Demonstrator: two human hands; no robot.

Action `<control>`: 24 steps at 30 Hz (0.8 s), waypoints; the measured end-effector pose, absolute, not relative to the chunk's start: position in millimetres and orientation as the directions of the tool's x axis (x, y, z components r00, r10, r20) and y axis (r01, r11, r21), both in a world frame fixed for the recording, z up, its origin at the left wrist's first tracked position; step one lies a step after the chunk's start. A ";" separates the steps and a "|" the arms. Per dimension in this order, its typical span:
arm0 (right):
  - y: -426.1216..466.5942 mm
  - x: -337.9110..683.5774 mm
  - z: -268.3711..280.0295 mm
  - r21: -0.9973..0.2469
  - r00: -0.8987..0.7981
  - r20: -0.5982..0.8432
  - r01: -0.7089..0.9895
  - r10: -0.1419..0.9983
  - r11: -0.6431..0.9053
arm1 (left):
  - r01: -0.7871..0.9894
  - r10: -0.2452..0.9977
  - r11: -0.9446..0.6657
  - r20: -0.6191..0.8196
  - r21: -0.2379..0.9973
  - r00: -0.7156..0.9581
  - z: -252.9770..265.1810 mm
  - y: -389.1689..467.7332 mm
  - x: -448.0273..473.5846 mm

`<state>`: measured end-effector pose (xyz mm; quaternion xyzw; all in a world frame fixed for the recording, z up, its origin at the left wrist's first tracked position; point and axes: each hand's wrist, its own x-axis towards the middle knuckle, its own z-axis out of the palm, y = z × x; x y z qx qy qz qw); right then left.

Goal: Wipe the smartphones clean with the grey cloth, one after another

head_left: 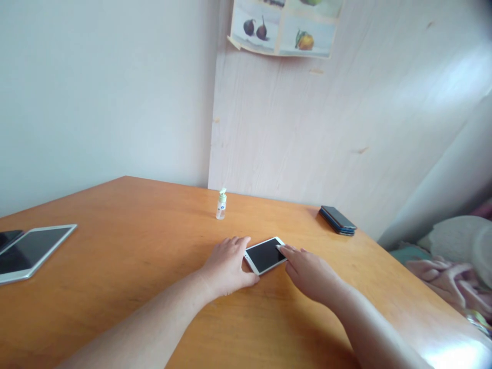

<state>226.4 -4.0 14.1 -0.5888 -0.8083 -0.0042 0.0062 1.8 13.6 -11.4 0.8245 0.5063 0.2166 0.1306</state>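
Note:
A white-framed smartphone (264, 255) with a dark screen lies face up on the wooden table (161, 230), tilted at an angle. My left hand (231, 266) grips its left end, the fingers at the far corner and the thumb at the near corner. Over the phone's right end, my right hand (307, 269) rests with its fingers pressed together, the tips on the screen. A small white bit shows at those fingertips; what it is, I cannot make out. Beyond the phone stands a small clear pump bottle (221, 207) with a pale green top.
At the left edge lies a white tablet (36, 251), beside a dark device (9, 238). A stack of dark phones (337, 220) sits at the back right. Fruit pictures (286, 28) hang on the wall. Pink cloth (451, 279) lies past the table's right edge.

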 end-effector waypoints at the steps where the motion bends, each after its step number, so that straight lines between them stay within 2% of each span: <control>1: -5.5 223.8 13.9 -0.005 -0.321 0.023 0.947 0.947 0.321 | 0.778 0.891 -0.455 0.228 0.434 0.393 -11.8 13.8 1.7; 7: -36.2 192.5 22.5 -0.195 -0.635 0.039 0.753 0.772 0.629 | 0.769 0.883 -0.468 0.258 0.435 0.391 -15.0 14.6 1.6; 10: -27.2 199.9 19.7 -0.212 -0.615 0.024 0.768 0.788 0.605 | 0.773 0.886 -0.463 0.251 0.434 0.390 -15.0 14.4 1.8; 13: -4.0 218.1 9.4 -0.152 -0.441 0.038 0.885 0.897 0.441 | 0.779 0.889 -0.457 0.237 0.429 0.391 -14.6 14.4 2.0; 16: 7.9 224.7 2.4 -0.118 -0.333 0.047 0.934 0.942 0.336 | 0.782 0.888 -0.459 0.245 0.423 0.389 -15.0 14.3 2.3; 18: 2.9 217.4 3.5 -0.141 -0.394 0.052 0.907 0.917 0.398 | 0.783 0.889 -0.457 0.251 0.422 0.384 -15.4 14.1 2.5; 22: -18.4 195.4 11.9 -0.254 -0.603 0.053 0.763 0.796 0.595 | 0.781 0.888 -0.459 0.252 0.424 0.385 -15.6 13.8 3.0; 24: -18.8 194.4 11.9 -0.278 -0.629 0.049 0.737 0.776 0.616 | 0.782 0.889 -0.457 0.251 0.424 0.384 -15.6 13.8 3.2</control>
